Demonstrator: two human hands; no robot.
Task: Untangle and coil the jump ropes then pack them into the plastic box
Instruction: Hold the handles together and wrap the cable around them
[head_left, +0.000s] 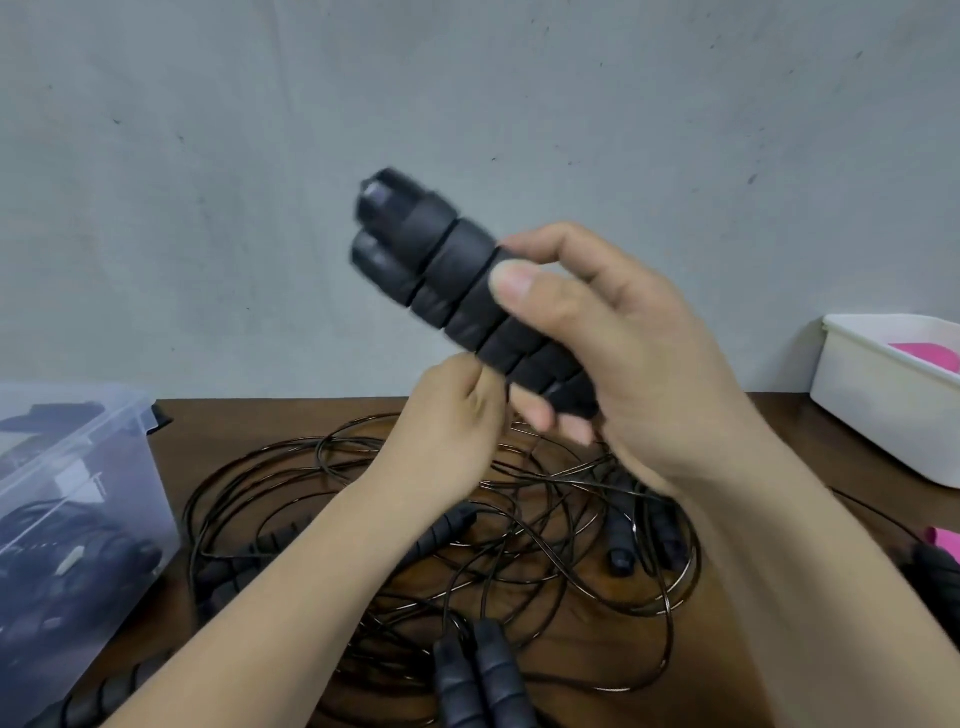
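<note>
In right hand, ribbed black handles

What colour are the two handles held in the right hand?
The handles in the right hand are black, with ringed grooves; the head view shows it best.

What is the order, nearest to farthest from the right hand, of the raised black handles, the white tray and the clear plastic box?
1. black handles, gripped by the right hand itself.
2. white tray, at the table's right edge.
3. clear plastic box, at the far left.
</note>
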